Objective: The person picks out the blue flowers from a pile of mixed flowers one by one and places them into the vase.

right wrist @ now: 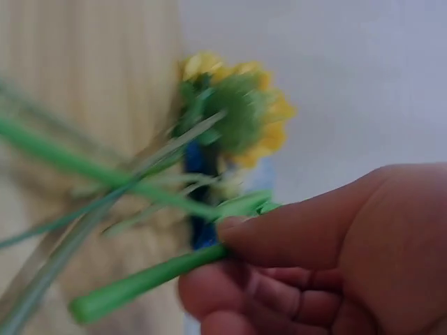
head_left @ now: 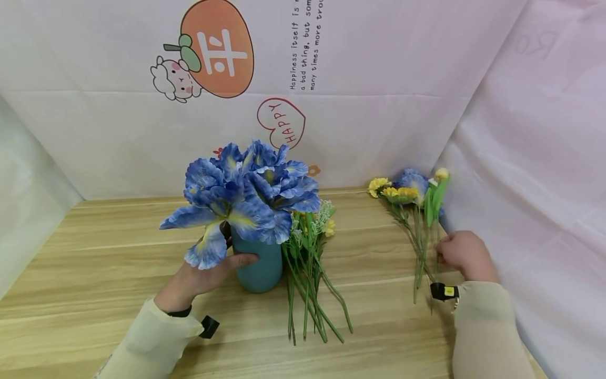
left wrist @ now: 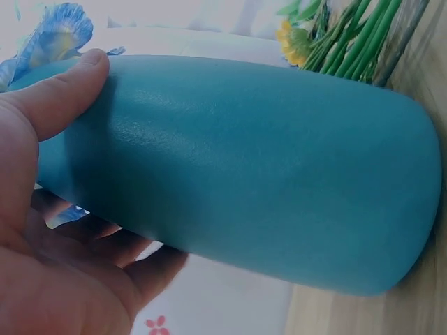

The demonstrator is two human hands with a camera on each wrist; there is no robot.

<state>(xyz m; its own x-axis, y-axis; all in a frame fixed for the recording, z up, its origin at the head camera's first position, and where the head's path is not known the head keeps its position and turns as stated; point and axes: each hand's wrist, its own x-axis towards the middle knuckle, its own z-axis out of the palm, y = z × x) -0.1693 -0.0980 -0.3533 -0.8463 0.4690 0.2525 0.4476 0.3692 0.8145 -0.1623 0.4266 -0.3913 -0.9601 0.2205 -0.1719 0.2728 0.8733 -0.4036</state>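
Thumb and fingers of my left hand point(head_left: 208, 273) curl round the upper part of a teal vase point(head_left: 259, 268), which stands on the table. Large blue artificial irises point(head_left: 255, 195) spread from its top and hide the rim. In the left wrist view the vase's side point(left wrist: 258, 160) fills most of the picture. Far to the right, my right hand point(head_left: 466, 253) pinches a green stem point(right wrist: 147, 283) between thumb and forefinger. That stem runs up to a pale yellow bud point(head_left: 442, 174) with broad green leaves point(head_left: 434, 202). A yellow flower point(right wrist: 237, 112) shows beyond the fingers.
A bunch of green-stemmed flowers point(head_left: 307, 273) lies right of the vase. Beside my right hand lie yellow flowers point(head_left: 400, 195) and a blue flower point(head_left: 413, 181), stems crossing. White cloth with printed drawings point(head_left: 369, 131) hangs behind the wooden table point(head_left: 118, 252) and continues along both sides.
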